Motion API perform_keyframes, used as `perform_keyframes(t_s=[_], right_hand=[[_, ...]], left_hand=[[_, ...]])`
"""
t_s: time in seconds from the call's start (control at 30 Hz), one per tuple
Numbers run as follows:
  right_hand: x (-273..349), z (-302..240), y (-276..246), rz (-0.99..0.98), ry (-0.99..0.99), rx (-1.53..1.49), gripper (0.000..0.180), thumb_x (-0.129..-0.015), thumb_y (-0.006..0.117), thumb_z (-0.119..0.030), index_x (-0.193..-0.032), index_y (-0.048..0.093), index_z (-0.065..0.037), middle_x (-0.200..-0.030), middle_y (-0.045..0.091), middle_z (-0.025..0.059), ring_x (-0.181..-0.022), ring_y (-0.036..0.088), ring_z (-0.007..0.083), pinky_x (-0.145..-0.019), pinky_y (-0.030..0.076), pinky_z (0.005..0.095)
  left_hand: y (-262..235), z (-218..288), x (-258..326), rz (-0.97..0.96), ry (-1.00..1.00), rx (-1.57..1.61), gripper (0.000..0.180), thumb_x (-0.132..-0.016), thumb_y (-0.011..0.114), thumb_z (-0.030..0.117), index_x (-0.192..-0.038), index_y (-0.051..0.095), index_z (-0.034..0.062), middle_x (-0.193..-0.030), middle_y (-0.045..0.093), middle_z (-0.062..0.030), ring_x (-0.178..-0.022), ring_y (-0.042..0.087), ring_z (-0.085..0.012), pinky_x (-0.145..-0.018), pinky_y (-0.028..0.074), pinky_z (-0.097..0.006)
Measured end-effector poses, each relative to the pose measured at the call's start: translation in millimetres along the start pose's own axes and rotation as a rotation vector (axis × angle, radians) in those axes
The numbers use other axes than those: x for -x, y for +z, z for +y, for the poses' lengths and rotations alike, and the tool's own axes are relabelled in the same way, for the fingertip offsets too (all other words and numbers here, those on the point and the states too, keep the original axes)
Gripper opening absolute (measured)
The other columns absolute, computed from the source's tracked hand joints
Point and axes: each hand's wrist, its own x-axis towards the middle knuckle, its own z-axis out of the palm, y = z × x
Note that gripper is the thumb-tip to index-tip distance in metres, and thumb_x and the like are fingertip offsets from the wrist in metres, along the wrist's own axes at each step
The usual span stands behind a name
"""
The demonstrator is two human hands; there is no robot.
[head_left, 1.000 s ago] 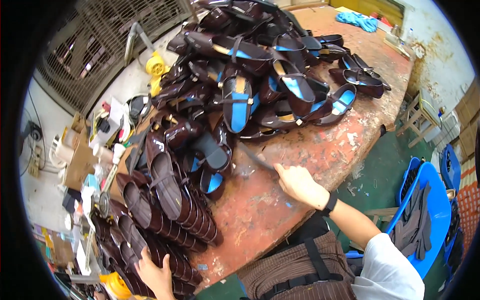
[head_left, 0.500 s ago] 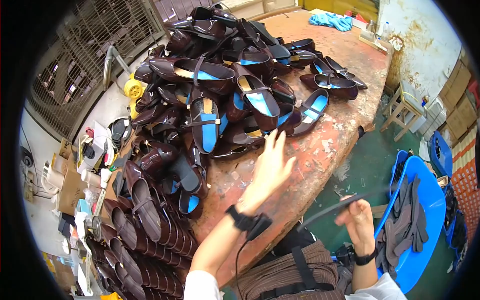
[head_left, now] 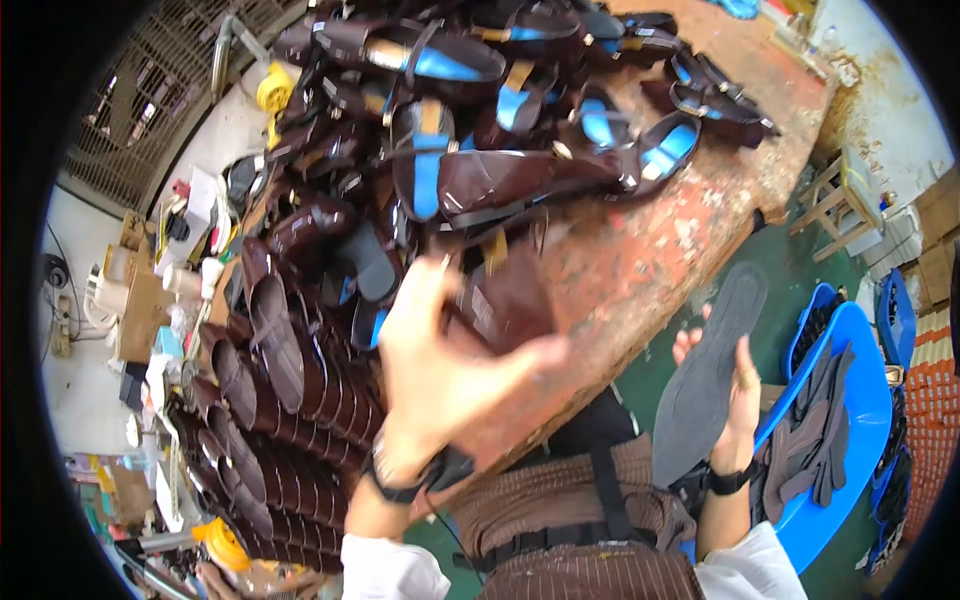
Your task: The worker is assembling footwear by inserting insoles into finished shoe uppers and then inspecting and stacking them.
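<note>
My left hand (head_left: 440,370) is raised over the near edge of the table, blurred by motion. It grips a dark brown shoe upper (head_left: 505,300) between thumb and fingers. My right hand (head_left: 738,400) is off the table's edge to the right, holding a long grey insole (head_left: 710,370) upright with its tip pointing up. Just beyond my left hand lies a big pile of brown shoes with blue linings (head_left: 480,110).
The pile rests on a worn reddish table (head_left: 660,250). A row of nested brown shoes (head_left: 280,380) runs along the left. A blue bin (head_left: 850,400) holding dark pieces stands at my right, with a wooden stool (head_left: 835,200) beyond. Clutter and a yellow object (head_left: 272,90) sit far left.
My left hand has pulled back from the pile and now holds a brown upper close to me. My right hand has lifted the grey insole higher and more upright.
</note>
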Motion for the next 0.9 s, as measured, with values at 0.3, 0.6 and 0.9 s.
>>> perform_keyframes(t_s=[0.3,0.6,0.9], right_hand=[[-37.6,43.8,23.6,-0.355,0.242,1.023,0.063,-0.105,0.042,-0.052,-0.140,0.052,-0.001,-0.102,0.063,0.0040,-0.093,0.058,0.0116,-0.081,0.048,0.0279],[-107.1,141.0,85.9,-0.591,0.017,1.303,0.048,-0.103,0.048,-0.047,-0.094,0.058,-0.001,-0.077,0.053,-0.0020,-0.071,0.048,0.0144,-0.064,0.043,0.0363],[-36.3,141.6,125.3,-1.344,-0.720,1.861,0.043,-0.073,0.069,-0.010,-0.116,0.070,-0.010,-0.119,0.060,0.0103,-0.103,0.054,0.0287,-0.095,0.042,0.0466]], left_hand=[[-73.7,-70.5,255.6,-0.322,-0.257,-0.505,0.029,-0.070,0.079,0.006,-0.088,0.057,0.0032,-0.132,0.054,-0.0224,-0.121,0.052,-0.0403,-0.099,0.044,-0.048],[-30.0,-80.3,265.7,0.044,-0.375,-0.403,0.017,-0.071,0.083,0.006,-0.083,0.070,0.0062,-0.145,0.050,-0.0214,-0.126,0.054,-0.0423,-0.103,0.047,-0.045],[-47.4,-98.7,306.6,0.187,-0.407,-0.221,0.080,-0.065,0.086,0.008,-0.137,0.051,0.0076,-0.151,0.036,-0.0258,-0.134,0.046,-0.0425,-0.111,0.040,-0.049]])
